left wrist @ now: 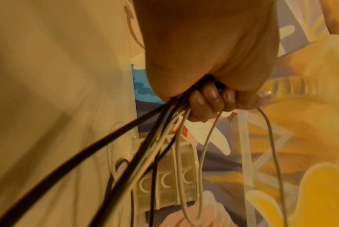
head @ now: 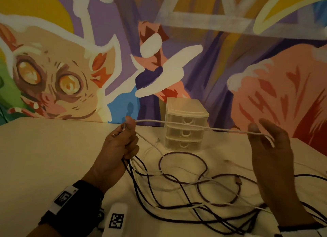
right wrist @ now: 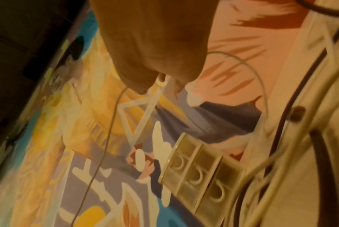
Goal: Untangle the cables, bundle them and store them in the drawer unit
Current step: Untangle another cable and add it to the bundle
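My left hand (head: 123,143) is raised over the table and grips a bunch of white and dark purple cables; in the left wrist view its curled fingers (left wrist: 213,98) close round them. A white cable (head: 194,127) stretches from that fist across to my right hand (head: 265,141), which pinches it between thumb and fingers with a small loop hanging past them. The right wrist view shows the same white cable (right wrist: 108,138) leaving the fingers. The tangle of dark purple cables (head: 205,166) and white ones lies on the table below. The translucent three-drawer unit (head: 185,130) stands behind, its drawers closed.
The pale table (head: 53,157) runs up to a painted mural wall right behind the drawer unit. A white block with a printed marker (head: 115,219) lies at the near edge by my left wrist. Cable strands trail off the table's right side.
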Action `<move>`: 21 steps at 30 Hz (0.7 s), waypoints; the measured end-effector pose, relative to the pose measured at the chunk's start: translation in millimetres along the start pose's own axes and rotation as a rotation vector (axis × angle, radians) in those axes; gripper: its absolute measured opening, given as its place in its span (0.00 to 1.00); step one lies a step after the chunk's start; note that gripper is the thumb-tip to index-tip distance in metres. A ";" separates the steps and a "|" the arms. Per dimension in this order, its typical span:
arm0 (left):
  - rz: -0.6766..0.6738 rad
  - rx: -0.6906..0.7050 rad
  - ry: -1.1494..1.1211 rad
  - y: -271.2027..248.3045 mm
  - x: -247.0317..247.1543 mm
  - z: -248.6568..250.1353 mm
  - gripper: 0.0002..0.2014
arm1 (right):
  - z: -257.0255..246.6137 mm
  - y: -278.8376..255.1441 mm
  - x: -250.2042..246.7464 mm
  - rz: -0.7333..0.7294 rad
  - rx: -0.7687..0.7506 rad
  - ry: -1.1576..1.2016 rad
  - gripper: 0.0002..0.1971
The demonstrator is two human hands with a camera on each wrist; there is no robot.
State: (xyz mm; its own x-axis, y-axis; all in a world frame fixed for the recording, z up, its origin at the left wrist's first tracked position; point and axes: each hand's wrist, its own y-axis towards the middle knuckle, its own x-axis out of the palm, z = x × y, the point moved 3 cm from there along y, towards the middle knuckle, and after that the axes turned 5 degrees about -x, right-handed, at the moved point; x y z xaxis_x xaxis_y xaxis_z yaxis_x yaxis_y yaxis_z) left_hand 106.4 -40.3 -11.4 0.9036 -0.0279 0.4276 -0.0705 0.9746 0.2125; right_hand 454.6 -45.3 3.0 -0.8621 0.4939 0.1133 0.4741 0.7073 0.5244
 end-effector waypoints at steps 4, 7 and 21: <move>0.151 0.023 -0.037 7.4 -20.0 8.7 0.17 | 25.4 20.7 -20.7 -0.075 0.144 -0.137 0.09; 0.218 0.017 0.015 9.8 -27.5 4.2 0.20 | 23.4 20.2 -15.7 -0.399 0.259 -0.118 0.09; 0.115 0.030 0.041 5.7 -13.9 1.2 0.22 | -55.9 140.7 -113.8 -0.161 -0.154 -0.623 0.12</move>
State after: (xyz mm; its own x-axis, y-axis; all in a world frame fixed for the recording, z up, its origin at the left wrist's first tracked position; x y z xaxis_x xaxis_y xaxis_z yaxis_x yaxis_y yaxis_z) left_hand 92.9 -34.6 -15.1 0.9052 0.0936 0.4146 -0.1868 0.9638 0.1903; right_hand 609.3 -30.2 111.1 -0.6339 0.6205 -0.4617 0.2768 0.7394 0.6137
